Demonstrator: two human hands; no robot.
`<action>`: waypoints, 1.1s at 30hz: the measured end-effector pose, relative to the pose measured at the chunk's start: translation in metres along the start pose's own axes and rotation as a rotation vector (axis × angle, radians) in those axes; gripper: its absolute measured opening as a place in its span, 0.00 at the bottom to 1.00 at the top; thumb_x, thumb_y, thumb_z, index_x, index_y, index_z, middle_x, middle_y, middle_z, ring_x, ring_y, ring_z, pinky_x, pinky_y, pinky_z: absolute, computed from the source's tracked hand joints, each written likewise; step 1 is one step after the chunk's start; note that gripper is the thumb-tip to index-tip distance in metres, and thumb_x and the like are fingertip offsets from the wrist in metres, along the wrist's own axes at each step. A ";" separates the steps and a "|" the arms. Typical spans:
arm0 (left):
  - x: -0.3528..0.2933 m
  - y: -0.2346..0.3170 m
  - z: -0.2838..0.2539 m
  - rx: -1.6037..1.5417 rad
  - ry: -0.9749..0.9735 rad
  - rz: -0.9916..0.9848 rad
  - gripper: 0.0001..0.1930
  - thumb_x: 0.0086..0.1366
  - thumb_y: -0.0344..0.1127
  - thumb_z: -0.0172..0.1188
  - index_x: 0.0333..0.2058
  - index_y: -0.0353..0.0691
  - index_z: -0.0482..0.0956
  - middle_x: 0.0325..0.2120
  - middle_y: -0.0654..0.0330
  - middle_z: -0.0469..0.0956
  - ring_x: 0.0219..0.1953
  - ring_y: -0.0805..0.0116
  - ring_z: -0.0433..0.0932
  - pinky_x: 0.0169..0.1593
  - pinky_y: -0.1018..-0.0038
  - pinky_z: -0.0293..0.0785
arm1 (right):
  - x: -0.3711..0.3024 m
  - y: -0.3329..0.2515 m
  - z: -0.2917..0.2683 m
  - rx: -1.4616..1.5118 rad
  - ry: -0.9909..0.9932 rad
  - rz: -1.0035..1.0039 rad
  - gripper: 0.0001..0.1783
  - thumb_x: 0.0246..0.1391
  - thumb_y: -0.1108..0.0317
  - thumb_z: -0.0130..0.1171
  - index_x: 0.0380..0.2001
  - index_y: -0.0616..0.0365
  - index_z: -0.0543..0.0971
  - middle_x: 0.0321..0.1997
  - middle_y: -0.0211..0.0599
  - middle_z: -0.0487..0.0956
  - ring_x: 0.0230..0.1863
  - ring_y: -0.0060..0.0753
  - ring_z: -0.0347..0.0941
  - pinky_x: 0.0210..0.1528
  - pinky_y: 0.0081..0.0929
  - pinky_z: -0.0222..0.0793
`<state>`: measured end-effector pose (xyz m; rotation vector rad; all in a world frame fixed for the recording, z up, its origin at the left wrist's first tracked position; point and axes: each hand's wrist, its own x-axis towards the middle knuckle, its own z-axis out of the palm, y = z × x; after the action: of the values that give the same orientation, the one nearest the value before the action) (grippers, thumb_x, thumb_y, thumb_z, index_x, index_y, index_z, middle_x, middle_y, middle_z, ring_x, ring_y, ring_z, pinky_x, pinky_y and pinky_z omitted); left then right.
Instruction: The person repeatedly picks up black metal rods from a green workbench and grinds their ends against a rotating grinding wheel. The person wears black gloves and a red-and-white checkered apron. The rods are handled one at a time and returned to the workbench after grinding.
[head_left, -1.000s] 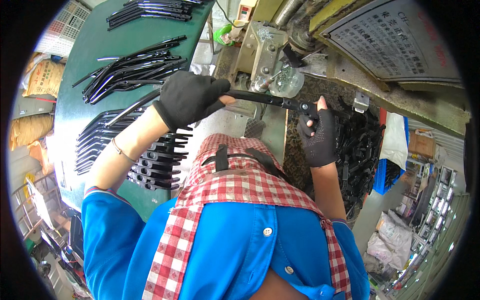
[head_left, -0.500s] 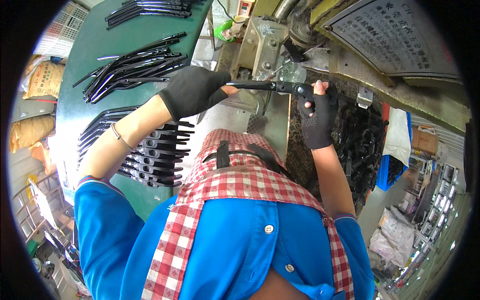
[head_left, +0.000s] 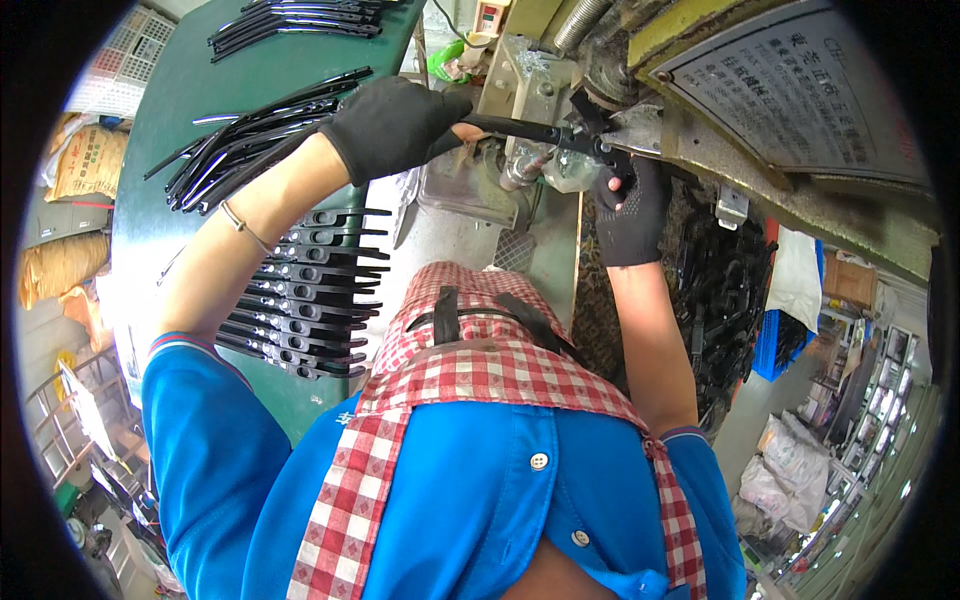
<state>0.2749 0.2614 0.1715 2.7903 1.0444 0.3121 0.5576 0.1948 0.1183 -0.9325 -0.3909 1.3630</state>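
My left hand (head_left: 395, 130), in a black fingerless glove, is closed round a slim black tube (head_left: 520, 127). At the tube's right end sits a black jointed bracket (head_left: 598, 148), and my right hand (head_left: 635, 208), gloved alike, grips this end with curled fingers. The held piece lies nearly level, sloping down slightly to the right, in front of the press machine (head_left: 640, 130). Whether the bracket touches the machine's tooling I cannot tell. A small clear plastic bag (head_left: 570, 172) hangs just below the tube.
On the green table (head_left: 150, 190) at left lie loose black tubes (head_left: 250, 140) and a row of black bracketed pieces (head_left: 310, 290). A heap of black parts (head_left: 720, 300) lies at right, beside a blue crate (head_left: 778, 345). The machine's plated cover (head_left: 790, 90) overhangs at upper right.
Both hands have moved the tube and bracket up and away from me, toward the machine. The bracket end has risen and turned, and my right thumb no longer shows on top of it.
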 end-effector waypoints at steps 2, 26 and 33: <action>0.004 0.000 -0.003 0.028 0.058 0.034 0.20 0.66 0.54 0.50 0.33 0.41 0.73 0.14 0.51 0.73 0.18 0.47 0.74 0.23 0.58 0.68 | 0.004 0.003 0.000 0.030 0.088 0.056 0.08 0.54 0.67 0.57 0.25 0.50 0.70 0.18 0.28 0.67 0.14 0.20 0.59 0.15 0.18 0.48; -0.043 -0.070 -0.030 -0.128 -0.289 -0.401 0.22 0.61 0.54 0.57 0.41 0.40 0.78 0.27 0.43 0.78 0.33 0.46 0.79 0.36 0.57 0.73 | 0.006 0.017 0.002 -0.053 0.200 -0.011 0.06 0.54 0.59 0.61 0.32 0.46 0.78 0.17 0.19 0.65 0.12 0.16 0.54 0.15 0.17 0.45; -0.033 -0.034 0.013 0.242 0.082 -0.037 0.19 0.60 0.48 0.59 0.45 0.45 0.70 0.33 0.52 0.76 0.35 0.50 0.78 0.36 0.58 0.75 | 0.010 0.031 -0.018 -0.268 0.196 0.008 0.15 0.57 0.52 0.59 0.27 0.51 0.75 0.18 0.22 0.70 0.13 0.15 0.58 0.16 0.13 0.50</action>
<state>0.2324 0.2648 0.1475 2.9880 1.2270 0.3184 0.5526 0.1956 0.0811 -1.2791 -0.4262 1.2314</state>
